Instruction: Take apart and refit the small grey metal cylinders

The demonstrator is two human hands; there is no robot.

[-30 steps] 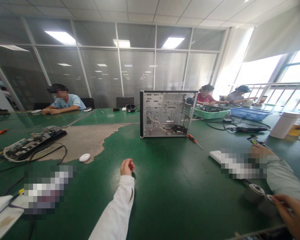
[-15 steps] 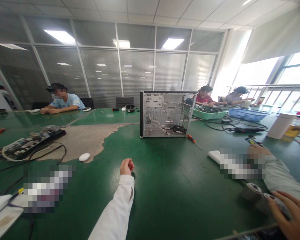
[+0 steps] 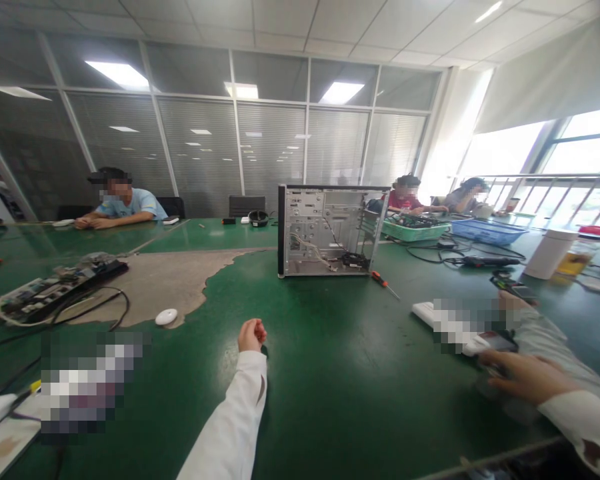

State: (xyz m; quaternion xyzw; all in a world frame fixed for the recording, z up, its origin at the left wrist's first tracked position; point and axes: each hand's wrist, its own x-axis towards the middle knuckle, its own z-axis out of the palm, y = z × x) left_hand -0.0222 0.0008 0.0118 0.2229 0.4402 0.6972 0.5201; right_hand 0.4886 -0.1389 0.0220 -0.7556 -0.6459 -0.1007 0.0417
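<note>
Curling the fingers of the left hand together into an empty fist and resting it on the green desk toward the near edge, well apart from the open computer case standing mid-desk. Stretching the right hand out flat near the desk's right edge, fingers straight and slightly apart, clamping nothing. Reaching with the fingertips to the small white-and-dark device, touching it or just short of it; not possible to tell which. Judging the device light, stiff and smooth-shelled, so probably slippery, with a face that may scratch or crack. Seeming best taken by its two long edges, thumb against fingers, not pressed from the top. Noting a co-worker's grey sleeve just beyond the device, and an orange-handled screwdriver beside the case.
</note>
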